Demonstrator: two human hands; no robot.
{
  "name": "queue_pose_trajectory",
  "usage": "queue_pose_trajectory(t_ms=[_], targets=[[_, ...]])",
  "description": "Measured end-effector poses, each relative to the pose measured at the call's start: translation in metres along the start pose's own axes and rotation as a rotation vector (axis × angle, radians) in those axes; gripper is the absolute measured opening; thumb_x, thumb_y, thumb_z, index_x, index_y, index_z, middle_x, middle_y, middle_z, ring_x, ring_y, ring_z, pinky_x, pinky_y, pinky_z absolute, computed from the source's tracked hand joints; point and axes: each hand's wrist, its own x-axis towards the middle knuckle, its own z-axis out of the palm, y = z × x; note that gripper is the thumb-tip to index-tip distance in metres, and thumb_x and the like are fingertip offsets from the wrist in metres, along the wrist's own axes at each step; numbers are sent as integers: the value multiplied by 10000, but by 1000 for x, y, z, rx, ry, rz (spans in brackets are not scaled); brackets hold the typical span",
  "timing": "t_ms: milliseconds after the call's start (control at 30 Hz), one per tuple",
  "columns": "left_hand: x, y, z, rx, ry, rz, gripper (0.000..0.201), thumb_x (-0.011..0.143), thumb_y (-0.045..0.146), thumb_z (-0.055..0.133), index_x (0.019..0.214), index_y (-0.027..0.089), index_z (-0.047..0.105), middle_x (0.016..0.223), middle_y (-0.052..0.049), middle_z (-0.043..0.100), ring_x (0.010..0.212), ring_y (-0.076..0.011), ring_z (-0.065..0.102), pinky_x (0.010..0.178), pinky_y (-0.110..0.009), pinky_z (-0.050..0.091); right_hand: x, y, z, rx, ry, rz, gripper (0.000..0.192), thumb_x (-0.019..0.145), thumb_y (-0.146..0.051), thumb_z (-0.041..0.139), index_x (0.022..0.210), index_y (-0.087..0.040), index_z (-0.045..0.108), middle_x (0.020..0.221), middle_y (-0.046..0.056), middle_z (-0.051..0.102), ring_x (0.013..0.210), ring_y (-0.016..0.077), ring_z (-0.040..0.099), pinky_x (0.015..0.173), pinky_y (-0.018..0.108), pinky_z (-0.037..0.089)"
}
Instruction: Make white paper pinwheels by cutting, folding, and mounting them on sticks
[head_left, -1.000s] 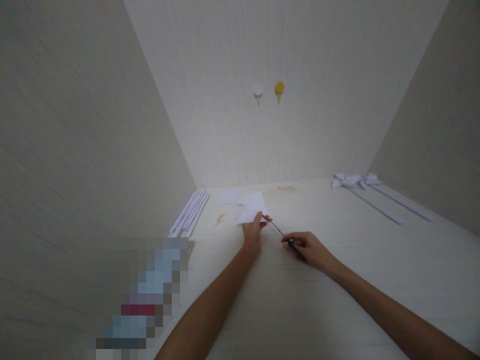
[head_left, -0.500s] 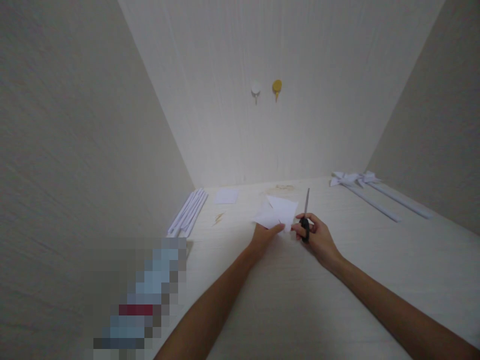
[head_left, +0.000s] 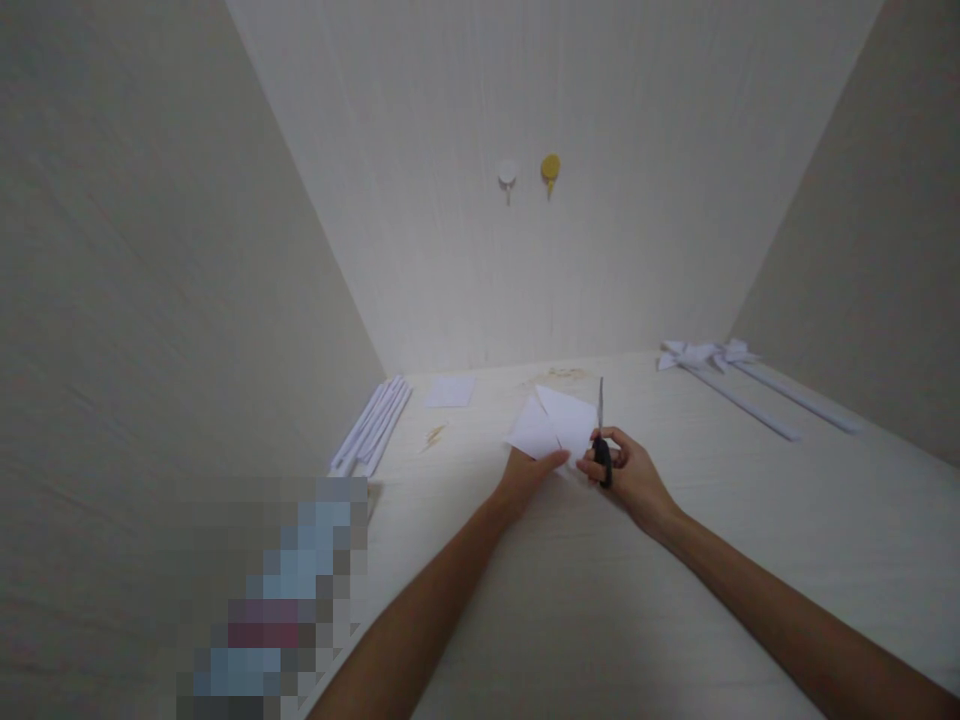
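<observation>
Cutting the white sheet (head_left: 572,418) seemed to be the step in hand, at a point between cuts: a dark line, apparently a slit, ran from its far corner inward toward about 5 o'clock, while the blades lay outside the paper. The sheet was held up over the tabletop (head_left: 600,610), near the middle of the view. The left hand (head_left: 529,475) had closed on its near edge, thumb on top and fingers hidden beneath. The right hand (head_left: 632,478) was curled round black-handled scissors (head_left: 604,463), their blades looking closed and pointing to 12 o'clock. Its fingertips were just beside the sheet's near right edge; whether they touched it, or were through the handle loops, could not be told.

In judgement, a further cut called for the left hand to offer an uncut part with its thumb clear of the line, and for the right to swing the tips toward 10 o'clock and spread the handles.

From the sheet, a paper square (head_left: 450,391) lay between 9 and 10 o'clock, rolled paper sticks (head_left: 372,426) at 9, and folded paper pieces on sticks (head_left: 697,356) between 2 and 3.
</observation>
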Motion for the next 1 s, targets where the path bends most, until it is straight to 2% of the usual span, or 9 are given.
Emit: queue_pose_trajectory(t_ms=[167, 400, 567, 733, 867, 1000], targets=[[-1, 1, 0, -37, -31, -26, 125, 582, 217, 627, 685, 146, 630, 831, -78, 653, 734, -192, 593, 715, -319, 440, 1, -3, 0, -12, -86, 76, 416, 524, -362, 681, 787, -197, 403, 552, -28, 589, 386, 65, 443, 387, 188, 326], [0, 0, -2, -32, -9, -43, 181, 550, 207, 655, 721, 152, 640, 799, -81, 658, 757, -207, 592, 719, -335, 436, 2, -2, 0, 19, -67, 64, 417, 506, -312, 701, 777, -198, 405, 527, -63, 541, 405, 61, 456, 390, 178, 339], [1, -2, -4, -12, -16, -39, 247, 574, 208, 641, 816, 159, 636, 879, -85, 648, 797, -209, 587, 737, -334, 433, 3, 0, 0, 6, -72, 66, 431, 485, -299, 708, 768, -196, 400, 520, -68, 525, 391, 54, 443, 384, 180, 339], [2, -3, -5, 66, 3, -52, 277, 560, 236, 655, 817, 136, 633, 895, -85, 644, 863, -213, 569, 789, -344, 413, 4, 0, 0, 40, -51, 94, 471, 420, -251, 740, 751, -196, 410, 529, -70, 535, 399, 51, 442, 382, 173, 329], [3, -3, -4, 57, -4, -34, 260, 582, 239, 635, 821, 137, 632, 925, -76, 635, 863, -198, 568, 796, -331, 409, 2, -1, 1, 82, -50, 123, 450, 444, -235, 736, 772, -197, 429, 542, -67, 556, 401, 48, 442, 383, 167, 320], [2, 1, -3, 95, -16, -65, 221, 598, 250, 620, 780, 126, 634, 871, -74, 646, 837, -196, 572, 762, -318, 421, 2, -1, 0, 91, -34, 111, 440, 460, -228, 732, 789, -199, 441, 549, -61, 569, 398, 50, 447, 383, 168, 320]])
